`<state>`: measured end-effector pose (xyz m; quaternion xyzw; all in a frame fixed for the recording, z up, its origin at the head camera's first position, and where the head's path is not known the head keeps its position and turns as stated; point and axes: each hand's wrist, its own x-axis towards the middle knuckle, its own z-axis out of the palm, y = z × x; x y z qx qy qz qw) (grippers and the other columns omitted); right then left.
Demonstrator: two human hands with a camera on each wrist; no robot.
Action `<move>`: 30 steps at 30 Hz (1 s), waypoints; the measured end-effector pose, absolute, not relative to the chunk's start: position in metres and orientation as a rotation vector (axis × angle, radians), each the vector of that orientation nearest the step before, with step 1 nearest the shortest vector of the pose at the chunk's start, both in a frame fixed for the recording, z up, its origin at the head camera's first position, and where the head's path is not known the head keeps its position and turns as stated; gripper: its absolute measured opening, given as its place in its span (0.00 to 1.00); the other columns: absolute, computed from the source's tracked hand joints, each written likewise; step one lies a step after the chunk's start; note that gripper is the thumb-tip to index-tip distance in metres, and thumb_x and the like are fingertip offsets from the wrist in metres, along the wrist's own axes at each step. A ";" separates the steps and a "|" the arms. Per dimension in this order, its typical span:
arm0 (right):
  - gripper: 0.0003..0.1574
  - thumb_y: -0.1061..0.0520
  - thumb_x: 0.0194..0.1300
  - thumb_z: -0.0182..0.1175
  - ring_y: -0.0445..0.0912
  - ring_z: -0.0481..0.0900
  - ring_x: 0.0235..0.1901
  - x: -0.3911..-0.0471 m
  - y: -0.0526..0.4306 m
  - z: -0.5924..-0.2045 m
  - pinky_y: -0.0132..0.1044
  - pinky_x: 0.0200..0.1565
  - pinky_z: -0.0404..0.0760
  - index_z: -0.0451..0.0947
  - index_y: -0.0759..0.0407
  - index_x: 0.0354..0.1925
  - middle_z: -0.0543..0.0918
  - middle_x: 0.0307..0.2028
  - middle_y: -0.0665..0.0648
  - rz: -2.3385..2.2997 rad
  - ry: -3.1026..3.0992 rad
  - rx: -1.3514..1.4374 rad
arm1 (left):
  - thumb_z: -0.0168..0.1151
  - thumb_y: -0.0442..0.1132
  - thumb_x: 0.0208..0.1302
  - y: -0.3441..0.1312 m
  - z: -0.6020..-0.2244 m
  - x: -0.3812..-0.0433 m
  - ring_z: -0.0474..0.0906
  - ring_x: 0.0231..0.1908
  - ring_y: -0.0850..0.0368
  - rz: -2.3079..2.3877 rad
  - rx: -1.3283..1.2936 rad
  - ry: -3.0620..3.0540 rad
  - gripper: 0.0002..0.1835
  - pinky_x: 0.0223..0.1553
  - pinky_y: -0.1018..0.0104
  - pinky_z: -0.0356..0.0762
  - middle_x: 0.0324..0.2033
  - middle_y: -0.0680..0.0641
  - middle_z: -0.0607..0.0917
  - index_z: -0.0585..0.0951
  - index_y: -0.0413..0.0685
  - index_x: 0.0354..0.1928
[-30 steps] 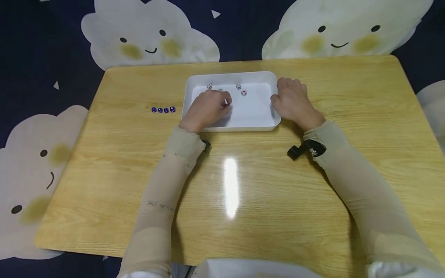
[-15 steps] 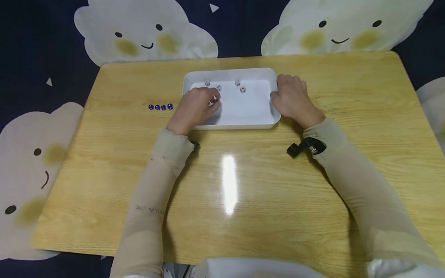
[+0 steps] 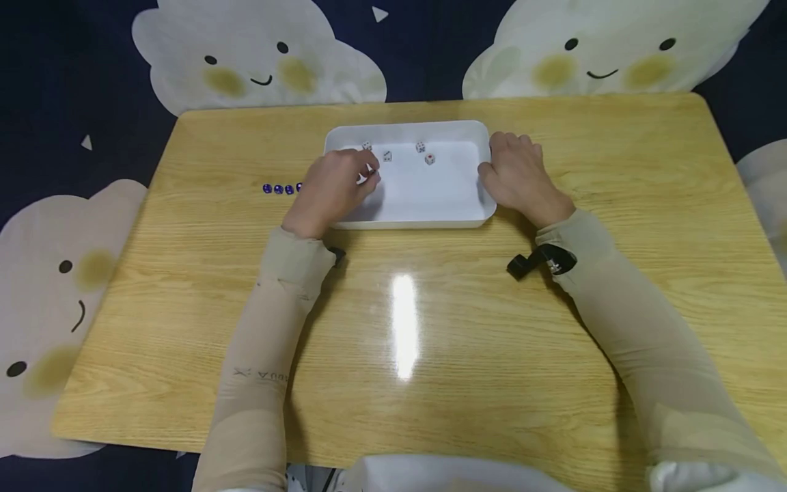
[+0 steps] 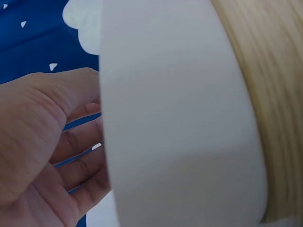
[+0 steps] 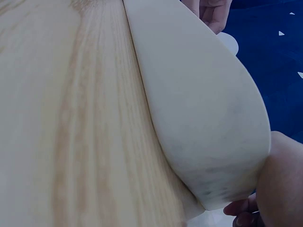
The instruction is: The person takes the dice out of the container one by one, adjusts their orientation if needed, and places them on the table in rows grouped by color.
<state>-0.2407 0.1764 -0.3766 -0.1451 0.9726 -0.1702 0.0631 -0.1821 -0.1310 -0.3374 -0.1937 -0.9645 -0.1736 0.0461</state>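
Note:
My left hand point(image 3: 332, 188) is over the left end of a white plastic tray point(image 3: 455, 205). Its thumb and index finger pinch a small dark thing, apparently a blue die, mostly covered by the fingertips. In the left wrist view the tray wall point(image 4: 180, 113) hides those tips from the left hand point(image 4: 47, 151). My right hand point(image 3: 519, 178) grips the tray's right end, thumb over the rim. Inside the tray lie several white dice point(image 3: 430, 159), near the far side. Left of the tray, several blue dice point(image 3: 279, 189) form a row on the table, the nearest one partly behind my left hand.
The tray stands toward the far edge of the wooden table point(image 3: 406, 410). A dark curtain point(image 3: 424, 48) with printed clouds hangs beyond it. Black wrist straps point(image 3: 541, 261) sit on the sleeves. At the bottom edge, part of a white object point(image 3: 430, 471) shows below the table.
My left hand has moved left across the tray, uncovering a white die and partly covering the nearest blue one. The right hand stays on the tray's end.

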 end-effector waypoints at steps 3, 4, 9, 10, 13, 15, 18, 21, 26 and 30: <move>0.26 0.50 0.75 0.37 0.66 0.66 0.49 -0.240 0.177 -0.377 0.55 0.51 0.61 0.67 0.71 0.55 0.73 0.48 0.69 -0.512 2.937 -0.437 | 0.59 0.39 0.74 -0.132 -0.335 -0.181 0.88 0.43 0.50 -0.536 -0.587 -2.944 0.11 0.48 0.54 0.84 0.43 0.41 0.91 0.87 0.41 0.47; 0.26 0.50 0.75 0.37 0.66 0.66 0.49 -0.240 0.177 -0.376 0.55 0.51 0.61 0.67 0.71 0.55 0.73 0.48 0.69 -0.514 2.937 -0.436 | 0.59 0.39 0.74 -0.132 -0.334 -0.180 0.88 0.43 0.50 -0.536 -0.585 -2.944 0.11 0.48 0.54 0.84 0.43 0.41 0.91 0.87 0.41 0.47; 0.27 0.50 0.75 0.36 0.66 0.66 0.49 -0.239 0.176 -0.376 0.55 0.51 0.62 0.67 0.71 0.55 0.73 0.48 0.69 -0.508 2.937 -0.429 | 0.60 0.39 0.74 -0.135 -0.330 -0.178 0.87 0.42 0.50 -0.531 -0.547 -2.955 0.11 0.48 0.55 0.84 0.43 0.41 0.91 0.86 0.40 0.47; 0.27 0.50 0.75 0.36 0.66 0.66 0.50 -0.239 0.176 -0.376 0.55 0.51 0.62 0.67 0.71 0.55 0.73 0.48 0.69 -0.506 2.937 -0.428 | 0.60 0.39 0.74 -0.136 -0.330 -0.178 0.87 0.42 0.50 -0.531 -0.537 -2.961 0.11 0.48 0.55 0.84 0.43 0.41 0.91 0.86 0.40 0.47; 0.27 0.50 0.75 0.37 0.66 0.66 0.50 -0.239 0.175 -0.376 0.56 0.51 0.62 0.67 0.71 0.56 0.73 0.49 0.69 -0.504 2.939 -0.427 | 0.60 0.40 0.74 -0.138 -0.327 -0.178 0.87 0.42 0.50 -0.519 -0.504 -2.985 0.11 0.48 0.54 0.83 0.42 0.41 0.91 0.86 0.41 0.48; 0.27 0.50 0.75 0.37 0.66 0.66 0.50 -0.239 0.175 -0.376 0.56 0.51 0.62 0.67 0.71 0.55 0.73 0.48 0.69 -0.508 2.939 -0.428 | 0.60 0.40 0.74 -0.140 -0.326 -0.178 0.86 0.42 0.50 -0.509 -0.482 -3.008 0.12 0.48 0.54 0.83 0.42 0.41 0.91 0.86 0.41 0.49; 0.27 0.50 0.75 0.37 0.66 0.66 0.49 -0.238 0.175 -0.376 0.56 0.51 0.62 0.67 0.71 0.55 0.73 0.48 0.69 -0.511 2.939 -0.429 | 0.60 0.41 0.74 -0.144 -0.323 -0.178 0.86 0.43 0.49 -0.497 -0.448 -3.043 0.12 0.49 0.54 0.82 0.43 0.41 0.91 0.86 0.41 0.49; 0.27 0.50 0.75 0.37 0.66 0.66 0.49 -0.238 0.175 -0.376 0.56 0.51 0.62 0.67 0.71 0.55 0.73 0.48 0.69 -0.510 2.939 -0.429 | 0.61 0.40 0.74 -0.149 -0.320 -0.177 0.86 0.43 0.48 -0.495 -0.427 -3.063 0.12 0.49 0.53 0.83 0.43 0.41 0.91 0.86 0.41 0.50; 0.27 0.50 0.75 0.37 0.66 0.67 0.50 -0.238 0.175 -0.376 0.56 0.52 0.63 0.67 0.72 0.56 0.73 0.49 0.69 -0.506 2.944 -0.427 | 0.60 0.40 0.74 -0.157 -0.316 -0.176 0.86 0.42 0.48 -0.511 -0.412 -3.062 0.11 0.48 0.53 0.83 0.42 0.40 0.91 0.86 0.40 0.49; 0.28 0.50 0.75 0.37 0.66 0.66 0.50 -0.238 0.175 -0.376 0.56 0.52 0.63 0.67 0.72 0.56 0.73 0.49 0.69 -0.501 2.943 -0.422 | 0.60 0.40 0.74 -0.162 -0.315 -0.176 0.85 0.41 0.47 -0.516 -0.390 -3.067 0.12 0.48 0.53 0.82 0.41 0.39 0.90 0.86 0.40 0.49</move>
